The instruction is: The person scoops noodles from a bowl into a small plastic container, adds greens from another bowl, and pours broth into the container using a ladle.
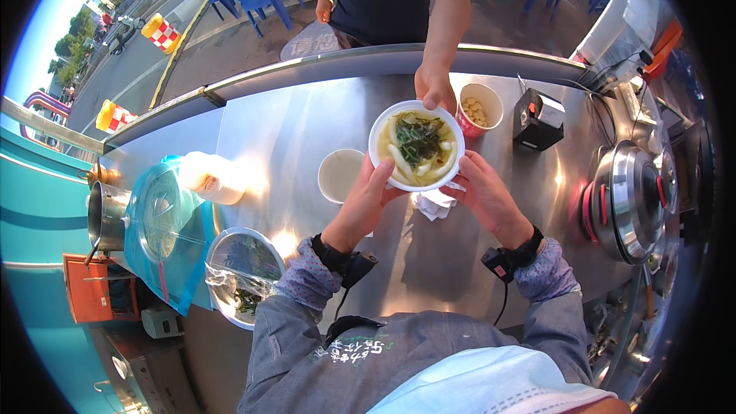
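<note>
A white bowl of broth with pale strips and dark green leaves (417,146) is held between my left hand (371,187) and my right hand (480,190), above a steel counter. My left thumb lies over its rim; my right hand grips the opposite lower side. Another person's hand (436,85) touches the bowl's far rim from across the counter. Left of the bowl stands a white paper cup or bowl (340,175). Crumpled white paper (435,202) lies under and just nearer than the held bowl. A red and white paper tub of yellowish pieces (478,110) stands at its far right.
A black receipt printer (539,119) stands on the counter's right, before a steel lidded pot (627,204). At left are a white container (213,178), a blue plastic-covered vessel (161,224), a film-covered bowl of greens (247,276) and a steel pot (106,215). A raised ledge (345,66) edges the far side.
</note>
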The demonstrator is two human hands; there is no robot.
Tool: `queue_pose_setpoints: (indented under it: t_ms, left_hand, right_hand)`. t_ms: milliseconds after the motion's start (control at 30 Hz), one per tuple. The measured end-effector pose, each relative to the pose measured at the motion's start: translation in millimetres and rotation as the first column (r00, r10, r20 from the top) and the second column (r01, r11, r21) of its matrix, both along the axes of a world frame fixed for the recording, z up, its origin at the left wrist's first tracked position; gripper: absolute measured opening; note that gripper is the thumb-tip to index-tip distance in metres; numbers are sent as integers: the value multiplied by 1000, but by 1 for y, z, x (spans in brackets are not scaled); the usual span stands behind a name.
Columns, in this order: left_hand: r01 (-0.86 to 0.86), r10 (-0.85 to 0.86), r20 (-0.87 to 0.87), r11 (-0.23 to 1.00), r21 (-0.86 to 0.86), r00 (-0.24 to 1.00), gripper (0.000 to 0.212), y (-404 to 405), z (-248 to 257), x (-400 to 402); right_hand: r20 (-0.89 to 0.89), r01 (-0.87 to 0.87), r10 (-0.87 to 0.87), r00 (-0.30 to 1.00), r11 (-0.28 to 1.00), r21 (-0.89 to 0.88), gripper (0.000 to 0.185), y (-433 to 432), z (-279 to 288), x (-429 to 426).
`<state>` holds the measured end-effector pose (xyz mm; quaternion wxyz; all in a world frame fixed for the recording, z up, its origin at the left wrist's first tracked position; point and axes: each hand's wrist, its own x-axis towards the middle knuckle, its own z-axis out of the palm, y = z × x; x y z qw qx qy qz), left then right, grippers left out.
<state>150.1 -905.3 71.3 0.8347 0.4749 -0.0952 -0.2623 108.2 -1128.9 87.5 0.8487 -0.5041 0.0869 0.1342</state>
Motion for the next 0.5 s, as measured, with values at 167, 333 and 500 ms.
queue_pose_setpoints:
  t_ms: [167, 333, 500]
  left_hand:
    - [-12, 13, 17, 1000, -11, 1000, 47, -10, -15, 15]
    - [-90, 90, 36, 996, 9, 995, 57, -11, -7, 18]
    - [-58, 65, 98, 996, -66, 993, 65, -23, -22, 29]
  right_hand:
    - [27, -10, 10, 1000, 1000, -11, 53, -8, -10, 11]
    - [239, 173, -162, 957, 985, -26, 89, -47, -2, 14]
    - [578, 779, -633, 516, 627, -9, 95, -165, 58, -35]
